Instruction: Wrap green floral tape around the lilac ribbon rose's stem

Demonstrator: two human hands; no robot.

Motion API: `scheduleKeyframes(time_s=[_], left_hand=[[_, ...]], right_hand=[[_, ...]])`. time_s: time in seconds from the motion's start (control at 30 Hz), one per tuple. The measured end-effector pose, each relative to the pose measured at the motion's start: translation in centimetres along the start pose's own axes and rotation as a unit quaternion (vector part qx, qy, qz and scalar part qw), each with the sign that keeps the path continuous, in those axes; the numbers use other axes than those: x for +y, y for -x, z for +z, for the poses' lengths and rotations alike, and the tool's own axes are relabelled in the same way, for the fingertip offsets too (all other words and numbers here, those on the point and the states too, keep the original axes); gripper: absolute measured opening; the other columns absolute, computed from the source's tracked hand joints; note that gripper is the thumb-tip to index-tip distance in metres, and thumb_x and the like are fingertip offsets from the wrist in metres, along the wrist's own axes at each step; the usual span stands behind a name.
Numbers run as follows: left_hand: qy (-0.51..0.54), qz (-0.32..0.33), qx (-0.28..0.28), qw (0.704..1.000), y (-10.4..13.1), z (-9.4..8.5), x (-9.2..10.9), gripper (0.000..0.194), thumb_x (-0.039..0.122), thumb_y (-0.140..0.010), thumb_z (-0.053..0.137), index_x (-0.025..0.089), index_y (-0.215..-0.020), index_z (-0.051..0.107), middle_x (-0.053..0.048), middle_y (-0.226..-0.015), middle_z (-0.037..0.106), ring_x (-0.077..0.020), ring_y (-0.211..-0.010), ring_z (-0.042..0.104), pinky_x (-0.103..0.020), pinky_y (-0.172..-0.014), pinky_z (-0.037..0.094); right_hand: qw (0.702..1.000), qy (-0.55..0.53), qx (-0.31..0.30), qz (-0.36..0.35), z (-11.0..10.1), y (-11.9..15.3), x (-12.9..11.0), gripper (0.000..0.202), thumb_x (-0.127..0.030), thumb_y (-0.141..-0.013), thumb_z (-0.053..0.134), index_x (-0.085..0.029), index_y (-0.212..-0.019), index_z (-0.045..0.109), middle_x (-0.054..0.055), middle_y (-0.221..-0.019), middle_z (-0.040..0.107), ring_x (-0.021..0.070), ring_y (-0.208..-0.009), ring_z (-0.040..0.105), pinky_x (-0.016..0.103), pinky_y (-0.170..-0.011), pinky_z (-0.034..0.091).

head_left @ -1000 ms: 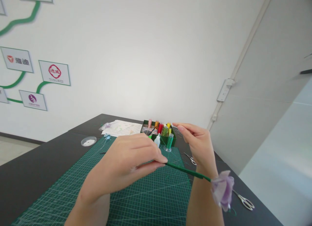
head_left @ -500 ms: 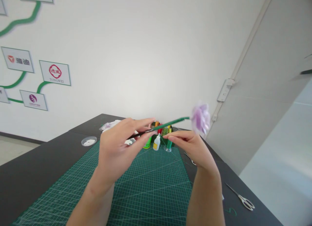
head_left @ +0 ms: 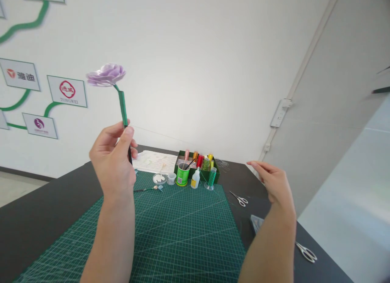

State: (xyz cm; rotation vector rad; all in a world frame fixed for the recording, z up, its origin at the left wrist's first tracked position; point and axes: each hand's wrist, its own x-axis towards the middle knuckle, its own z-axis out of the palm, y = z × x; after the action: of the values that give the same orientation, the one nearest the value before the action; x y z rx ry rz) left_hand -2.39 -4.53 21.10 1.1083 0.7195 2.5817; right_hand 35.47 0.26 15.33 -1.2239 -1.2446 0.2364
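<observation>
A lilac artificial flower (head_left: 106, 75) stands upright at the left, its stem (head_left: 122, 108) wrapped in green at the top and black lower down. My left hand (head_left: 114, 153) is closed round the black part, thumb and fingers pinching it. From the stem a fine thread (head_left: 158, 133) stretches rightward and grows too faint to follow near my right hand (head_left: 269, 179). The fingertips of that hand are pinched together, at the thread's far side. Below, a spool of green thread (head_left: 212, 177) stands at the far edge of the green cutting mat (head_left: 189, 230).
A dark green box (head_left: 217, 176) holds several coloured spools. Before it stand a green can (head_left: 182, 175) with brushes and a glue bottle (head_left: 195, 179). A dish of white pieces (head_left: 159, 178) lies further left. Scissors (head_left: 239, 199) and a second pair (head_left: 307, 253) lie at the right.
My left hand has moved left and turned the flower from lying sideways, head to the right, to upright. My right hand has gone right, widening the gap between the hands.
</observation>
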Motion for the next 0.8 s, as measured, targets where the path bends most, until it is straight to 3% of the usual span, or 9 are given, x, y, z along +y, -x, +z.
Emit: scheduleKeyframes(time_s=[0.1, 0.17, 0.27, 0.33, 0.47, 0.57, 0.67, 0.73, 0.8], left_hand=[[-0.014, 0.012, 0.014, 1.0, -0.6, -0.6, 0.2, 0.01, 0.026, -0.081, 0.082, 0.027, -0.09, 0.077, 0.005, -0.087, 0.071, -0.0058, -0.056, 0.051, -0.021, -0.042, 0.032], [-0.019, 0.017, 0.015, 1.0, -0.9, -0.8, 0.1, 0.011, 0.026, -0.081, 0.082, 0.025, -0.091, 0.078, 0.005, -0.085, 0.071, -0.0048, -0.056, 0.051, -0.02, -0.042, 0.032], [-0.041, 0.014, -0.03, 0.999, -0.8, -0.8, -0.4, 0.013, 0.025, -0.077, 0.084, 0.023, -0.089, 0.079, 0.002, -0.081, 0.072, -0.0059, -0.053, 0.053, -0.02, -0.039, 0.034], [-0.081, -0.006, -0.099, 0.992, -0.3, -0.5, -0.7, 0.014, 0.025, -0.076, 0.084, 0.023, -0.089, 0.08, 0.001, -0.075, 0.071, -0.0075, -0.053, 0.054, -0.019, -0.038, 0.036], [-0.138, -0.036, -0.233, 0.962, 1.8, 0.9, -0.8, 0.012, 0.027, -0.08, 0.079, 0.022, -0.091, 0.08, 0.002, -0.063, 0.066, -0.0094, -0.051, 0.055, -0.018, -0.039, 0.039], [-0.122, -0.034, -0.301, 0.945, 3.8, 2.2, -0.3, 0.008, 0.025, -0.085, 0.074, 0.022, -0.09, 0.079, 0.001, -0.068, 0.069, -0.0092, -0.054, 0.057, -0.018, -0.043, 0.042], [-0.094, -0.04, -0.354, 0.93, 5.4, 3.1, 0.5, 0.01, 0.021, -0.089, 0.068, 0.021, -0.09, 0.078, 0.0, -0.078, 0.074, -0.0095, -0.06, 0.061, -0.019, -0.048, 0.045], [-0.083, -0.044, -0.377, 0.922, 6.0, 3.4, 0.9, 0.01, 0.022, -0.092, 0.067, 0.021, -0.092, 0.077, -0.001, -0.081, 0.074, -0.0101, -0.062, 0.062, -0.019, -0.05, 0.047], [-0.073, -0.045, -0.389, 0.917, 6.4, 3.4, 1.2, 0.01, 0.024, -0.093, 0.067, 0.021, -0.094, 0.077, -0.001, -0.082, 0.074, -0.01, -0.063, 0.062, -0.019, -0.051, 0.048]], right_hand=[[0.986, 0.109, 0.112, 0.051, -1.2, -1.0, 2.8, 0.051, -0.055, -0.069, 0.07, -0.012, -0.09, 0.085, 0.011, -0.07, 0.072, 0.0253, -0.064, 0.058, 0.037, -0.058, 0.044], [0.971, 0.162, 0.155, 0.087, -1.7, -1.3, 4.0, 0.048, -0.047, -0.072, 0.066, -0.008, -0.091, 0.085, 0.022, -0.086, 0.076, 0.0368, -0.082, 0.065, 0.049, -0.073, 0.049], [0.94, 0.249, 0.192, 0.133, -2.0, -1.3, 4.6, 0.042, -0.034, -0.074, 0.06, -0.006, -0.094, 0.084, 0.032, -0.104, 0.073, 0.0521, -0.105, 0.061, 0.069, -0.091, 0.038], [0.933, 0.277, 0.183, 0.139, -1.8, -1.2, 4.2, 0.044, -0.028, -0.075, 0.057, -0.009, -0.104, 0.083, 0.033, -0.115, 0.071, 0.0545, -0.115, 0.058, 0.074, -0.096, 0.032], [0.966, 0.232, 0.101, 0.057, -0.4, -0.5, 0.8, 0.05, -0.034, -0.079, 0.059, -0.019, -0.124, 0.077, 0.019, -0.122, 0.074, 0.0393, -0.115, 0.064, 0.06, -0.103, 0.043], [0.997, 0.043, 0.014, -0.063, 1.8, 1.4, -3.7, 0.042, -0.045, -0.086, 0.063, -0.02, -0.116, 0.078, 0.014, -0.122, 0.075, 0.0325, -0.116, 0.066, 0.055, -0.108, 0.045], [0.981, -0.122, -0.109, -0.105, 4.5, 4.4, -8.1, 0.031, -0.045, -0.092, 0.068, -0.024, -0.114, 0.078, 0.009, -0.125, 0.074, 0.0264, -0.117, 0.068, 0.048, -0.105, 0.052], [0.946, -0.227, -0.203, -0.109, 6.1, 6.5, -10.4, 0.03, -0.044, -0.095, 0.068, -0.028, -0.119, 0.075, 0.007, -0.124, 0.074, 0.0231, -0.113, 0.07, 0.042, -0.099, 0.058], [0.921, -0.282, -0.248, -0.101, 7.3, 8.2, -12.0, 0.033, -0.045, -0.095, 0.068, -0.027, -0.123, 0.072, 0.007, -0.118, 0.074, 0.0208, -0.1, 0.073, 0.035, -0.082, 0.064]])
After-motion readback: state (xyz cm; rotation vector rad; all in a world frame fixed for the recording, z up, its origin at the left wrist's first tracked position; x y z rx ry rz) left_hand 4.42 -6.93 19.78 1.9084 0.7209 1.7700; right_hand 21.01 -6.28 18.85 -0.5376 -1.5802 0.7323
